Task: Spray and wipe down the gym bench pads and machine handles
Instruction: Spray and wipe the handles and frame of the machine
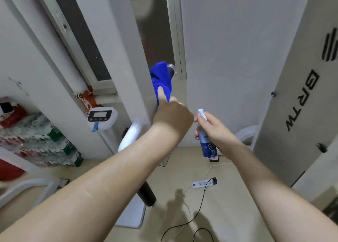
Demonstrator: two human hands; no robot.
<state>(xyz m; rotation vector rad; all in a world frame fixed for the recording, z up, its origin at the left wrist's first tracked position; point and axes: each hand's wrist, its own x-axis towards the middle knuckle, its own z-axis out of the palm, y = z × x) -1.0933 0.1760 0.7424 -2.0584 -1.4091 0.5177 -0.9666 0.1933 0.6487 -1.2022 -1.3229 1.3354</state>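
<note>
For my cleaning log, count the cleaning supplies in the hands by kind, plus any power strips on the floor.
Blue cloth: 1, in the left hand
Spray bottle: 1, in the right hand
White power strip: 1, on the floor
Total: 3

At two o'clock from my hands, the tall grey machine panel (300,88) carries black letters "BRTW", running down its face, under a mark of three curved bars. At twelve o'clock, the frosted glass door (155,31) shows red letters "ANT", the rest cut off. The print on my spray bottle (208,146) is too blurred to read.
</note>
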